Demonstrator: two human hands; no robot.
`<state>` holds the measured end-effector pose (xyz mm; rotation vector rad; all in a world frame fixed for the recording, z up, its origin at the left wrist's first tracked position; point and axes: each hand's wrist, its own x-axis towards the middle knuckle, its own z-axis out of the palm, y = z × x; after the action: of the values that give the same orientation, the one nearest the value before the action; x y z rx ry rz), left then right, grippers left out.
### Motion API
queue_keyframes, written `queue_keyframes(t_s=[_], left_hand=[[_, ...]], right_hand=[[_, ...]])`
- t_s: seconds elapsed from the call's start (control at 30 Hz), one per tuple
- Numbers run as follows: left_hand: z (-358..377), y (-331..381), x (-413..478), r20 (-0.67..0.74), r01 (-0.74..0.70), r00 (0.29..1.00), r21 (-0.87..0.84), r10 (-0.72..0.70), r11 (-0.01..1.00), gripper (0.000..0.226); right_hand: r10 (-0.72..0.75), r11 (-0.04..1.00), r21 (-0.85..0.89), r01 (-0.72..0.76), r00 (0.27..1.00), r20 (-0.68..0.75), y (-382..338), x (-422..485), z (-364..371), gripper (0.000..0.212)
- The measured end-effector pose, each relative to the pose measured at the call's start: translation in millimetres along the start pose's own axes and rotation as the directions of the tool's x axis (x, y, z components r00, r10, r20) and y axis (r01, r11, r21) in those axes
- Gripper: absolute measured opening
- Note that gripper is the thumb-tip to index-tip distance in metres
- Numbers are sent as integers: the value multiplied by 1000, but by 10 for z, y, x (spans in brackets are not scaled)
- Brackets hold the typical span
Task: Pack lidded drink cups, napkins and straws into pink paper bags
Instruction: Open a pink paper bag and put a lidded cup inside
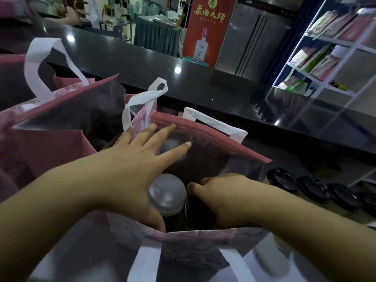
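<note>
Pink bag [193,247] with white handles stands open at the centre of the view, its mouth facing up. A second pink bag [50,143] stands just beside it at 9 o'clock. The left hand [138,159] lies flat across the mouth, fingers straight and spread (tips at the far rim). The right hand [219,196] reaches inside, fingers curled round a black-lidded cup [197,210]. Touching it at 9 o'clock is a clear-lidded cup [167,194]. Black lids [313,190] line the tabletop [295,161] at 3 o'clock.
</note>
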<state>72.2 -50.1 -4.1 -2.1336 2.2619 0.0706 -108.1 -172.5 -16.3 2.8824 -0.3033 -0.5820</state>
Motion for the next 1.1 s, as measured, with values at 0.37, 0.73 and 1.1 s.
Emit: queue_keyframes(t_s=[0.37, 0.73, 1.1], left_hand=[[10, 18, -16, -36, 14, 999, -37, -16, 999, 127], [-79, 10, -2, -239, -21, 971, -62, 5, 998, 102], [-564, 384, -110, -446, -157, 884, -4, 138, 988, 58]], right_hand=[[-32, 999, 0, 32, 999, -25, 4, 24, 83, 70], [48, 986, 163, -30, 993, -106, 55, -131, -28, 57], [332, 913, 376, -158, 824, -459, -6, -1085, -448, 34]])
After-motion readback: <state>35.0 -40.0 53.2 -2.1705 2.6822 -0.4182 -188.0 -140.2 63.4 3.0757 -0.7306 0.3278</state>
